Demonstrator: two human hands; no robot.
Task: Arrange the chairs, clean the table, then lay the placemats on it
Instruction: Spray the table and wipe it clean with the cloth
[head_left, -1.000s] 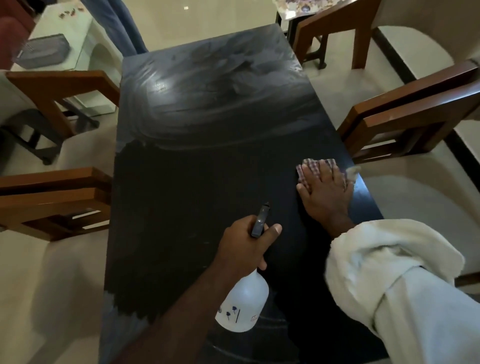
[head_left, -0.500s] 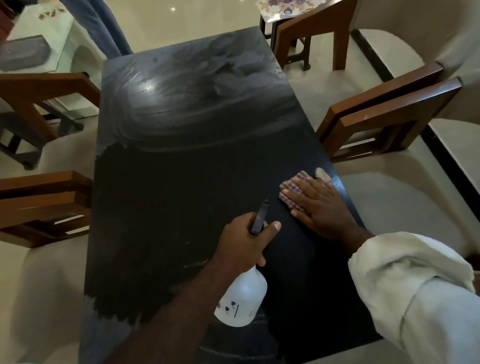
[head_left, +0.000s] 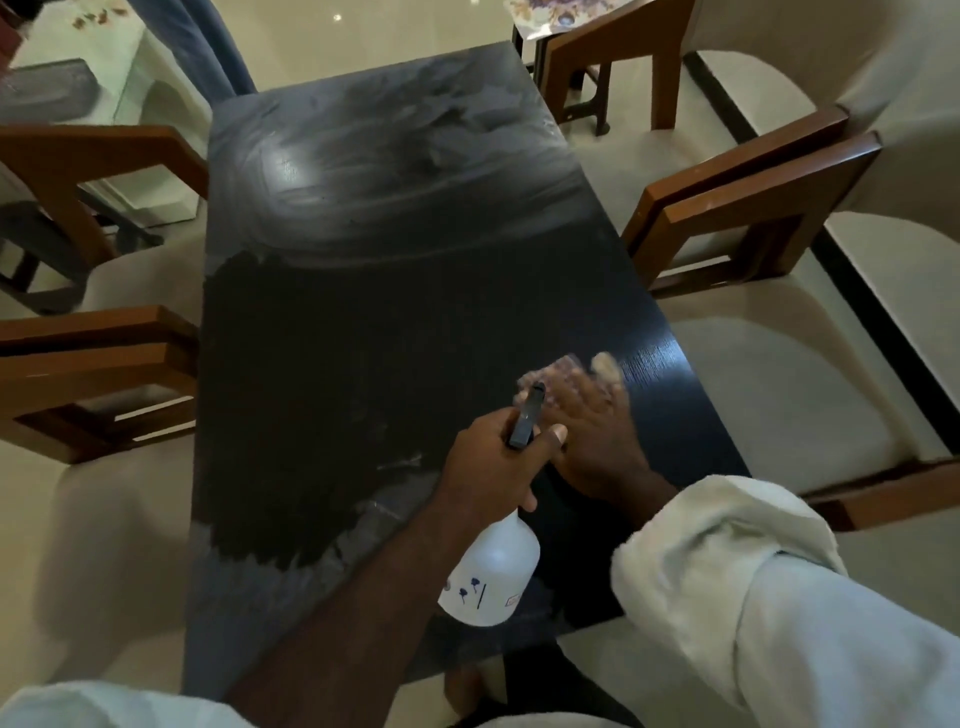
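A long black table (head_left: 363, 322) runs away from me, streaked with wet wipe marks on its far half. My left hand (head_left: 485, 462) grips a white spray bottle (head_left: 491, 571) by its dark trigger head, held above the table's near right part. My right hand (head_left: 597, 436) lies flat on a checked cloth (head_left: 566, 366), pressing it onto the table just right of the bottle; both are motion-blurred. Wooden chairs with cream seats stand along both sides: two on the right (head_left: 753, 208) and two on the left (head_left: 98, 374). No placemats are visible.
A further wooden chair (head_left: 608, 57) stands beyond the far right corner, next to a small patterned surface. A glass side table (head_left: 104, 67) sits at the far left with a grey pouch on it. A person's blue-clad leg (head_left: 208, 47) stands behind the table's far end.
My right hand has slid the cloth from the table's right edge leftward and nearer to me, up beside the spray bottle. The left hand and bottle have stayed roughly in place.
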